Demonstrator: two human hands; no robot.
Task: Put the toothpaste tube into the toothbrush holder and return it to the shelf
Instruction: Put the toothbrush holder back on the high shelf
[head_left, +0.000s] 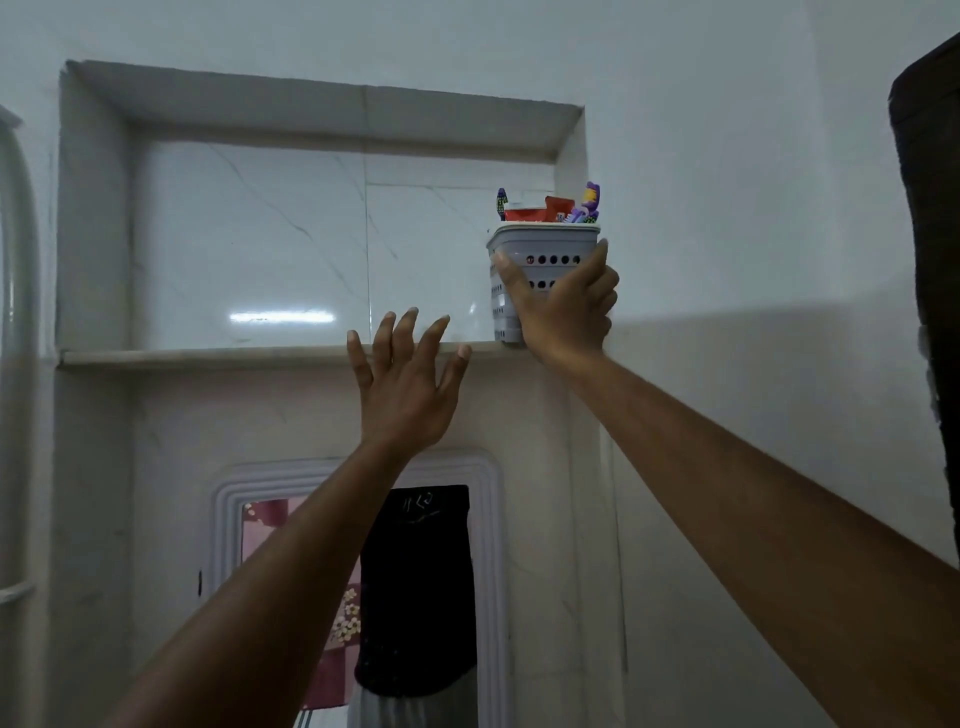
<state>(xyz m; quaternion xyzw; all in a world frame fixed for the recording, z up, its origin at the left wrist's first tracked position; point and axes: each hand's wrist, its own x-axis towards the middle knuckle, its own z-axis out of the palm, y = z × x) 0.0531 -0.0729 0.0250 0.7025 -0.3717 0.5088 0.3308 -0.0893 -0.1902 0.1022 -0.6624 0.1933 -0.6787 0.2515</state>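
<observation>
A grey perforated toothbrush holder (540, 247) stands at the right end of the marble shelf (208, 357), inside the wall niche. A red toothpaste tube (525, 213) pokes out of its top, along with a purple toothbrush (589, 200) and a dark patterned one (502, 201). My right hand (563, 312) is wrapped around the holder's lower front, thumb on its left side and fingers on its right. My left hand (408, 387) is raised just in front of the shelf edge, fingers spread, holding nothing.
The niche's right wall (571, 171) sits close beside the holder. Below the shelf hangs a framed mirror (485, 571) that reflects dark and pink cloth. A dark object (930, 260) fills the right edge, and a white pipe (15, 364) runs down the left.
</observation>
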